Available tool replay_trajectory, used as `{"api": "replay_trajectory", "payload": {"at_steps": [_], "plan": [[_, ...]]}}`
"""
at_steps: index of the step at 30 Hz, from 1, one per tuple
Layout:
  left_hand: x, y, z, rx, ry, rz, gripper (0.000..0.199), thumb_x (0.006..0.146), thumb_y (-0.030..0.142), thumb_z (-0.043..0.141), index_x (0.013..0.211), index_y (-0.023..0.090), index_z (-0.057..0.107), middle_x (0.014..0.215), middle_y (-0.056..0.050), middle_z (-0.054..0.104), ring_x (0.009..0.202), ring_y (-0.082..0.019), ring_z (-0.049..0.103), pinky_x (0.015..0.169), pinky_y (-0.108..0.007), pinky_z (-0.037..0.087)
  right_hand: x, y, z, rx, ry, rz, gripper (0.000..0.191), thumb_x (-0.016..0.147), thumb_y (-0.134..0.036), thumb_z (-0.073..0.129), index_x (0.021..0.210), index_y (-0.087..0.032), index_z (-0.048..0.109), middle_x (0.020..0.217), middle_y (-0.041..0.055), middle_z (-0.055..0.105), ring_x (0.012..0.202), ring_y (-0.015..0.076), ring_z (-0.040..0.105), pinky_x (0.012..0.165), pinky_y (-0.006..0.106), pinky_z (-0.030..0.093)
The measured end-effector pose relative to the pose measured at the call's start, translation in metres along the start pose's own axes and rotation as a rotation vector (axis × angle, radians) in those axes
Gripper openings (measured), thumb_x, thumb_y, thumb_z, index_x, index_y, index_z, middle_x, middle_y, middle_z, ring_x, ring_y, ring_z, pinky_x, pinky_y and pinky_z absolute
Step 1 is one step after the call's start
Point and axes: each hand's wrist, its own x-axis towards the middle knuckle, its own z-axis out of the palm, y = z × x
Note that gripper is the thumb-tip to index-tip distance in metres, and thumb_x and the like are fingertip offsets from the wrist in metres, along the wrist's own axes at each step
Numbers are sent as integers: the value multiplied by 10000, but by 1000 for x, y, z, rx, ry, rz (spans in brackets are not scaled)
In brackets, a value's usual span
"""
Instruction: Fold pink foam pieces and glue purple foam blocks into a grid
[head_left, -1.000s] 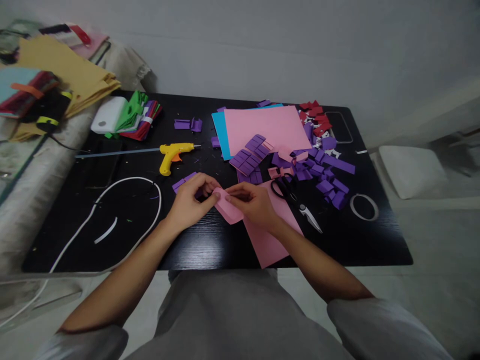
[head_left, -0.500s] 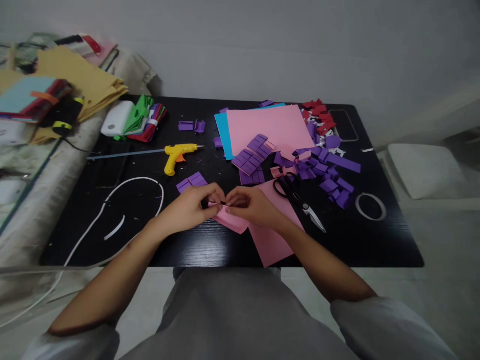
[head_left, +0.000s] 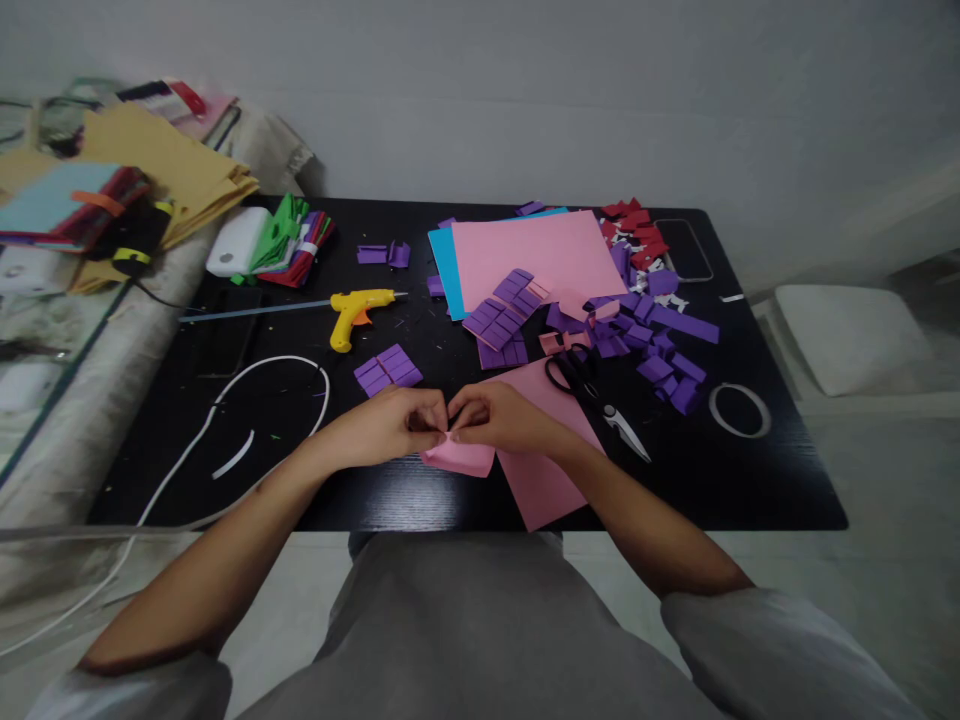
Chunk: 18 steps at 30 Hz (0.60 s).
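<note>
Between my two hands a folded piece of pink foam sheet [head_left: 463, 459] is pinched along its upper edge, above the front of the black table. My left hand [head_left: 409, 425] is closed on its left part, thumb and fingertips together. My right hand [head_left: 501, 415] pinches it beside the left, and the fingertips nearly meet. What lies right under the fingertips is hidden. A larger pink sheet [head_left: 547, 480] lies partly under my right forearm, with black-handled scissors [head_left: 600, 405] across its right edge. Just beyond my left hand is a creased purple piece [head_left: 388, 370].
A yellow glue gun [head_left: 356, 315] lies behind my left hand, and a white cable [head_left: 199, 430] loops at the left. Pink and blue sheets [head_left: 532, 255] sit at the back among purple pieces [head_left: 660, 355] and red scraps [head_left: 637, 230]. A tape ring [head_left: 739, 411] is at the right.
Both hands have come closer together at the top edge of the pink piece. Its free part has turned to lie more level, and the purple piece shows more fully.
</note>
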Motion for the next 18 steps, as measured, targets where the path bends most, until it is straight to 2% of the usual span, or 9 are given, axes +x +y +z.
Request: {"api": "replay_trajectory", "payload": {"at_steps": [4,8,12,14,15,18], "plan": [[-1,-2,1,-13,-27,6,80,864,259,664,910,204,629,748,26,701,693,-144,659,663,-248,477,0,1,0,-43,-62,-1,199,721,-169,773,890,-186,669,776,-5,755,759,164,736,670,244,501],[-3,-1,5,-45,-23,9,138,871,300,689,920,205,603,761,26,688,702,-144,643,670,-256,479,0,-1,-1,-38,-137,18,271,722,-225,823,924,-195,645,847,9,759,831,179,739,713,263,529],[-8,7,7,-9,11,-2,162,862,319,701,888,210,584,768,26,674,692,-147,630,650,-262,477,-1,-3,0,-18,-177,23,374,691,-262,882,939,-208,607,787,-31,719,788,167,719,685,250,519],[-12,12,7,88,101,26,87,883,278,655,908,216,599,814,19,685,723,-153,641,683,-278,485,-2,-3,1,-29,-117,-12,374,709,-246,868,983,-204,617,768,-36,719,762,160,712,681,249,514],[-14,13,8,147,184,52,63,893,265,634,930,220,609,864,9,695,767,-161,654,716,-292,494,-3,-3,2,-43,-60,-33,360,730,-235,848,1015,-201,631,768,-33,727,754,159,712,683,252,514],[-19,14,16,296,515,81,146,904,305,641,1021,225,605,1006,-30,691,913,-203,669,815,-344,515,-4,-4,6,-129,163,-101,304,799,-233,795,1080,-196,686,783,-13,753,740,160,719,681,262,521]]}}
